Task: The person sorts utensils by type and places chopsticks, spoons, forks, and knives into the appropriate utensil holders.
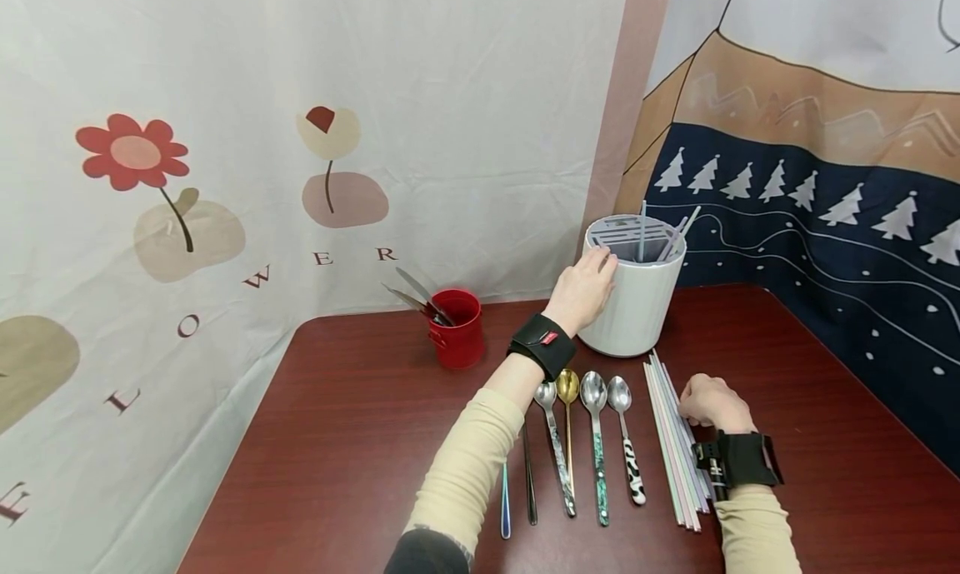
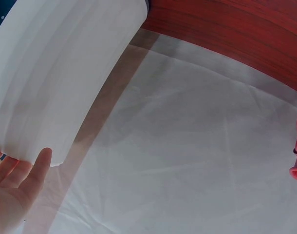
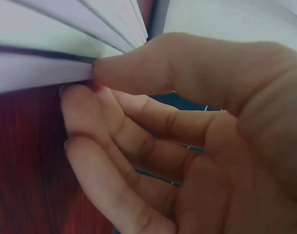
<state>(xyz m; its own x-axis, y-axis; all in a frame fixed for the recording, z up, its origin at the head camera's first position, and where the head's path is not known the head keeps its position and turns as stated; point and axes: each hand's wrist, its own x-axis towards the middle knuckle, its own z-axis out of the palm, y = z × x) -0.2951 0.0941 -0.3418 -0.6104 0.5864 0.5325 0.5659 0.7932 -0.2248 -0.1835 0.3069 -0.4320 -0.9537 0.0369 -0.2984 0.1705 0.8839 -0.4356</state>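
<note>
Left hand on the white container, right hand on a straw at the table.
From my end, I see the left hand holding the container's rim between thumb and fingers. The right hand is narrowed, and, as far as the blurred close view lets me tell, its thumb and fingers pinch a pale straw at the edge of the straw bundle. That bundle lies on the table, right of the spoons and near the container, where a few upright straws stand. Farther left, I have the red cup with knives leaning out.
</note>
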